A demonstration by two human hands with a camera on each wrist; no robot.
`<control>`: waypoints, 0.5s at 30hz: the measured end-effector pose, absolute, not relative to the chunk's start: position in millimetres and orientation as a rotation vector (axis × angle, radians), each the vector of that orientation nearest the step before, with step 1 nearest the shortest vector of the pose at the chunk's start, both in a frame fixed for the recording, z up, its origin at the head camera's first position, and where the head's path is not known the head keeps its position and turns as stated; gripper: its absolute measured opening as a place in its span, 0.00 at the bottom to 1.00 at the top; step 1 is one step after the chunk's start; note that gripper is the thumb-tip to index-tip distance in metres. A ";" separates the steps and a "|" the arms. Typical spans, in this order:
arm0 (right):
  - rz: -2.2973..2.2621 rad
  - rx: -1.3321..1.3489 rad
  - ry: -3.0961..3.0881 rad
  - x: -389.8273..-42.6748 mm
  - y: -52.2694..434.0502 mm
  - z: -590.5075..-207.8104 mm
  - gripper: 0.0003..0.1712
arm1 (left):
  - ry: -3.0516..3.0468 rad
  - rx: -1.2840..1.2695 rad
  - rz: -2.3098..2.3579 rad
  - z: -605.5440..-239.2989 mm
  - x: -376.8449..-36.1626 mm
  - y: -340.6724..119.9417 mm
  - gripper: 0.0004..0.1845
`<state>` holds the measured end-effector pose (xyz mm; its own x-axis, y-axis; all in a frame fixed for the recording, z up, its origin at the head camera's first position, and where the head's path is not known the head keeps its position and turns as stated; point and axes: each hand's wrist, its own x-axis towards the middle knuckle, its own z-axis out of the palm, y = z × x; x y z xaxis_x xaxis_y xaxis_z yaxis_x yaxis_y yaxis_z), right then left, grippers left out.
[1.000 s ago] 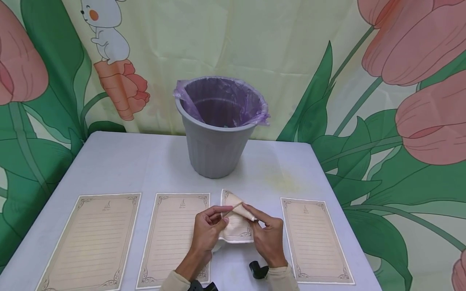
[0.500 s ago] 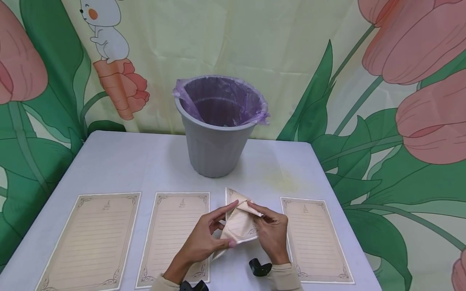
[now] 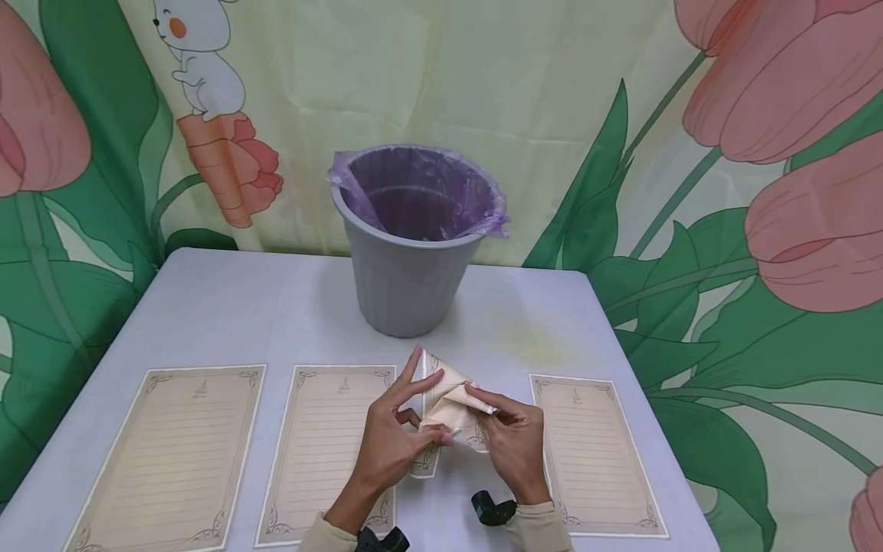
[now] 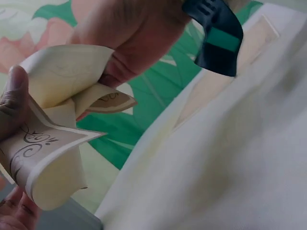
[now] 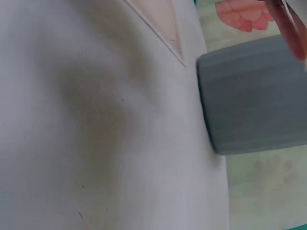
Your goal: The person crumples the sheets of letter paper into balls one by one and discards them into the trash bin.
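A cream sheet of lined letter paper [image 3: 448,399] with scrollwork corners is held up over the table, partly folded and crumpled. On its left side the left hand [image 3: 389,437] holds it with the thumb at the lower edge, index and middle fingers spread up along the paper. My right hand [image 3: 516,441] pinches the folded right side between thumb and fingers. Close up in the left wrist view, the paper [image 4: 57,143] curls into loops, one printed corner outward, between the left thumb [image 4: 17,98] and the right hand [image 4: 139,43]. Only some fingers [image 5: 290,28] show in the right wrist view.
Flat matching sheets lie at the left [image 3: 175,452], left of centre [image 3: 331,452] and right [image 3: 596,452] on the white table [image 3: 228,307]. A grey bin [image 3: 410,291] with a purple bag liner [image 3: 359,195] stands behind the hands, before a printed backdrop [image 3: 538,100].
The left hand has shifted its hold, spreading its fingers up the paper's left side. The sheet has become more folded and crumpled. The right hand keeps its pinch, moved slightly right.
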<state>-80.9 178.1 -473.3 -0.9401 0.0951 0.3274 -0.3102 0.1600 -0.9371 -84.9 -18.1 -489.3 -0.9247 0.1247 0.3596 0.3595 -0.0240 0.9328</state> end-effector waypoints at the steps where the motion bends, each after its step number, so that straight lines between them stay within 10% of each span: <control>1: 1.854 0.205 -2.133 -81.0 178.6 -473.4 0.13 | -2.071 -0.523 -2.045 -489.9 -84.8 -17.6 0.42; 15: 1.944 0.179 -2.181 -78.0 177.0 -471.8 0.17 | -2.019 -0.469 -1.892 -484.4 -84.1 -10.3 0.26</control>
